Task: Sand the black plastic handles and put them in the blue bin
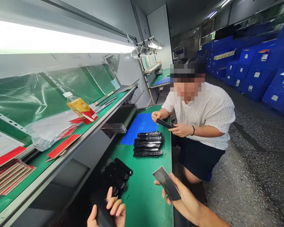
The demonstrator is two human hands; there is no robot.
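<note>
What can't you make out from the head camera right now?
Head view:
Black piece in the left hand: lower end cut off by the bottom edge.
Dark plate in the right hand: partly hidden by the fingers.
Black pile: lower end hidden by the left hand and shadow.
Crate labels: too small to read.

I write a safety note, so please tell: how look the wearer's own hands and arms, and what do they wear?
The left hand and right hand are bare, with no gloves. The right forearm shows no sleeve or band.
</note>
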